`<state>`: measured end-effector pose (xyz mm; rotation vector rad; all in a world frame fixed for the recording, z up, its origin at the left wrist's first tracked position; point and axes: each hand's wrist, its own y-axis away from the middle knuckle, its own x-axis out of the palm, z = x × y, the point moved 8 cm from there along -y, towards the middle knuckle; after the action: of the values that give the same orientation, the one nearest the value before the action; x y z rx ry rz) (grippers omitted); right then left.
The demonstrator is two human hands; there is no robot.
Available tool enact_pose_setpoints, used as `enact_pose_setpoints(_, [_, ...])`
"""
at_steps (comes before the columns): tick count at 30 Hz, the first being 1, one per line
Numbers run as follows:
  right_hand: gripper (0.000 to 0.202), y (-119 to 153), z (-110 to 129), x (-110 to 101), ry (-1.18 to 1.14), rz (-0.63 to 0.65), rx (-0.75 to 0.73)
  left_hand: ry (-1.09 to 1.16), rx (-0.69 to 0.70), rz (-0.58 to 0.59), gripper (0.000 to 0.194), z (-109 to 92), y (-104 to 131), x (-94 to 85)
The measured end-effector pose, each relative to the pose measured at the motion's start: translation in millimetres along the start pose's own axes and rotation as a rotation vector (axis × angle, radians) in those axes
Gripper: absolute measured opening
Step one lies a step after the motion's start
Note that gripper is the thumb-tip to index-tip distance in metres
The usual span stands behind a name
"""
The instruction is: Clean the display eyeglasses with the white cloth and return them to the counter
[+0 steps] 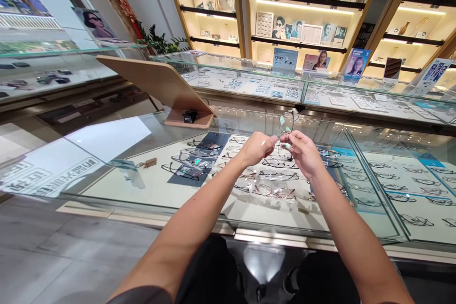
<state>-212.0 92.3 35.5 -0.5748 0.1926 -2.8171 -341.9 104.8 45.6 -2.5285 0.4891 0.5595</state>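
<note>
A pair of eyeglasses (286, 124) with thin dark rims is held up on end above the glass counter, one lens over the other. The fingers of my right hand (305, 153) pinch it near its middle. Close beside it on the left is my left hand (257, 148), closed, its thumb pointing toward the glasses. Whatever the left fingers hold, if anything, is hidden. Below both hands, rows of eyeglasses (278, 175) show through the counter top, partly covered by my right hand and forearm.
A tilted wooden-framed mirror (156, 80) stands on the glass counter (117, 194) at left. A small tag (149, 163) shows left of the frames. More display cases (245, 86) run along the back, with lit shelves (302, 7) behind. Another glass case (420, 209) adjoins at right.
</note>
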Motion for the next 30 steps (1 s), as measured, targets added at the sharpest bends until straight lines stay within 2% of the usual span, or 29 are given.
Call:
enact_pose_setpoints(3, [0.040, -0.3, 0.6, 3.1, -0.012, 0.036, -0.009, -0.092, -0.025, 0.073, 0.074, 1.8, 2.4, 12.7])
enact_pose_setpoints(6, [0.036, -1.5, 4.4, -2.2, -0.004, 0.026, -0.040, -0.061, -0.022, -0.001, 0.071, 3.5, 0.1, 8.0])
enact_pose_setpoints(8, [0.032, -3.4, 8.0, -12.0, -0.012, -0.023, -0.061, -0.012, -0.027, -0.132, 0.065, 8.9, -3.0, -10.5])
enact_pose_setpoints(12, [0.029, -8.3, 11.9, -29.6, -0.046, -0.091, -0.078, -0.046, -0.070, -0.422, 0.031, 28.9, -4.5, -68.3])
enact_pose_setpoints(15, [0.028, -11.4, 11.3, -35.8, -0.051, -0.097, -0.086, -0.174, -0.215, -0.574, 0.015, 52.0, -0.1, -108.8])
enact_pose_setpoints(17, [0.027, -13.0, 10.0, -38.8, -0.037, -0.101, -0.086, -0.285, -0.341, -0.645, 0.010, 67.8, 6.3, -129.2])
enact_pose_setpoints(20, [0.026, -15.0, 8.6, -43.5, -0.027, -0.114, -0.084, -0.453, -0.478, -0.673, 0.010, 86.9, 15.9, -146.8])
enact_pose_setpoints(23, [0.026, -16.5, 9.1, -46.6, -0.038, -0.116, -0.084, -0.568, -0.581, -0.638, 0.014, 104.3, 23.9, -154.1])
enact_pose_setpoints(30, [0.026, -17.2, 10.6, -47.8, -0.033, -0.101, -0.088, -0.546, -0.743, -0.632, 0.026, 134.4, 35.4, -164.0])
